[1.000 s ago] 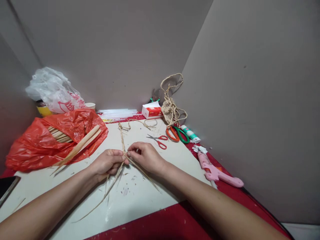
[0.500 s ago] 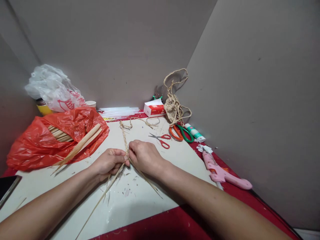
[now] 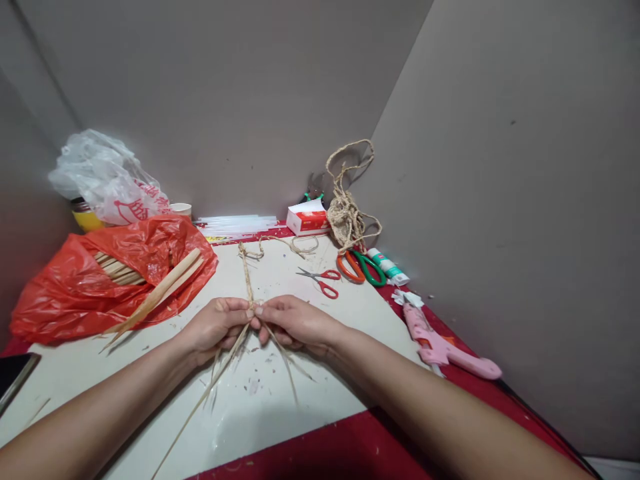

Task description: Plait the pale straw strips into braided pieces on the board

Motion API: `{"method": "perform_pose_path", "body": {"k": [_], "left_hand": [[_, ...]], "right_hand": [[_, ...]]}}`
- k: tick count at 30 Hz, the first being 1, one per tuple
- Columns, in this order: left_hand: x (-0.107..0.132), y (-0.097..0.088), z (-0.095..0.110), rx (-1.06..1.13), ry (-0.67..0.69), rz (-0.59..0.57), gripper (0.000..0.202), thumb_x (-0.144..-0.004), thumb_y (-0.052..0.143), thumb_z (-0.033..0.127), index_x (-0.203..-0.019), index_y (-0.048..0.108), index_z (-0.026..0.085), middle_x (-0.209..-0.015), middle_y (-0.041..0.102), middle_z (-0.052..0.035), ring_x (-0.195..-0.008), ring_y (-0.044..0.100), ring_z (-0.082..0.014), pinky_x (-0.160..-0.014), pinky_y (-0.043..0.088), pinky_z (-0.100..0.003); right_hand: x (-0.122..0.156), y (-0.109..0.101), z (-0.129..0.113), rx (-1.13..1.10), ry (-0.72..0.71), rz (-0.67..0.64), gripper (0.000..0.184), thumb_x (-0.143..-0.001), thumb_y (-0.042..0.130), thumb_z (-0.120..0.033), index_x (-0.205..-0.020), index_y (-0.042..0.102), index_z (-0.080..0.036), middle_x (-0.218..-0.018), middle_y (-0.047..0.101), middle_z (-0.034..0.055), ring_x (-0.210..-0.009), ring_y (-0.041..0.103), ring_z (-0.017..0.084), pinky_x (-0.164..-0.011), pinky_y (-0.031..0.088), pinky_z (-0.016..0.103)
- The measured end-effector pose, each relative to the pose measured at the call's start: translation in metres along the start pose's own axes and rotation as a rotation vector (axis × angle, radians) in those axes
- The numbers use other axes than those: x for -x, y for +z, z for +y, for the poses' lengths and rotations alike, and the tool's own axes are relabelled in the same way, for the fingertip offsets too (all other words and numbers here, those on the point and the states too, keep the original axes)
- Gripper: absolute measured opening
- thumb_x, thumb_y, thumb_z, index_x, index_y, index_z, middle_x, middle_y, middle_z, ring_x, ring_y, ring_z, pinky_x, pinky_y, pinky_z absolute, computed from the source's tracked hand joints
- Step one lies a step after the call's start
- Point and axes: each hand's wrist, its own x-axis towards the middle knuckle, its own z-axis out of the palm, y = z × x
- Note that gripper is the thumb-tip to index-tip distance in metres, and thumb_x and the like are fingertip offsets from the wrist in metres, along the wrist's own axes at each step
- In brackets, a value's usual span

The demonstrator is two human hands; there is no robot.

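Observation:
A braided straw cord [image 3: 247, 277] runs from the back of the white board down to my two hands. My left hand [image 3: 220, 327] pinches its lower end between thumb and fingers. Right beside it, my right hand [image 3: 295, 322] also grips the cord's end, thumb on top, the fingertips of both hands nearly meeting. Loose straw strands [image 3: 213, 385] fan out below the hands, to the left and to the right. The exact crossing of the strands is hidden by my fingers.
At left lies a red plastic bag [image 3: 55, 287] with straw strips [image 3: 167, 283]. Small red-handled scissors [image 3: 323, 279], a tissue box [image 3: 307, 220], a coiled straw rope [image 3: 347, 217] and a pink glue gun [image 3: 445, 347] lie along the back and right. Straw scraps dot the white board [image 3: 295, 420].
My right hand has turned and lowered from above the cord to its side, its thumb now pressing near my left fingertips. The right-hand strands have shifted. My left hand stays in place.

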Motion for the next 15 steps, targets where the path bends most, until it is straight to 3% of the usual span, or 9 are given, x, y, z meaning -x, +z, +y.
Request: {"method": "perform_pose_path", "body": {"k": [5, 11, 15], "left_hand": [[0.003, 0.004, 0.003, -0.01, 0.013, 0.046, 0.025, -0.068, 0.069, 0.034, -0.074, 0.063, 0.01, -0.052, 0.051, 0.0035, -0.035, 0.02, 0.0002, -0.036, 0.009, -0.02], [0.005, 0.007, 0.006, -0.06, 0.051, 0.099, 0.032, -0.068, 0.069, 0.036, -0.088, 0.066, 0.012, -0.063, 0.06, 0.0001, -0.037, 0.025, -0.0002, -0.037, 0.012, -0.02], [0.006, 0.009, 0.005, -0.091, 0.118, 0.124, 0.03, -0.07, 0.068, 0.032, -0.091, 0.067, 0.012, -0.062, 0.062, -0.0005, -0.043, 0.037, -0.0031, -0.043, 0.025, -0.019]], "right_hand": [[-0.007, -0.002, -0.002, -0.086, 0.098, -0.086, 0.03, -0.082, 0.054, -0.044, -0.075, 0.053, -0.016, -0.046, 0.027, -0.0108, -0.033, 0.017, 0.002, -0.029, 0.01, 0.014], [-0.013, -0.005, 0.001, -0.251, 0.189, -0.179, 0.027, -0.082, 0.056, -0.041, -0.075, 0.051, -0.016, -0.046, 0.028, -0.0113, -0.033, 0.016, 0.001, -0.03, 0.012, 0.011], [-0.011, 0.002, 0.001, -0.306, 0.163, -0.109, 0.025, -0.083, 0.054, -0.038, -0.073, 0.051, -0.015, -0.046, 0.027, -0.0113, -0.032, 0.017, 0.0, -0.03, 0.011, 0.011]]}}
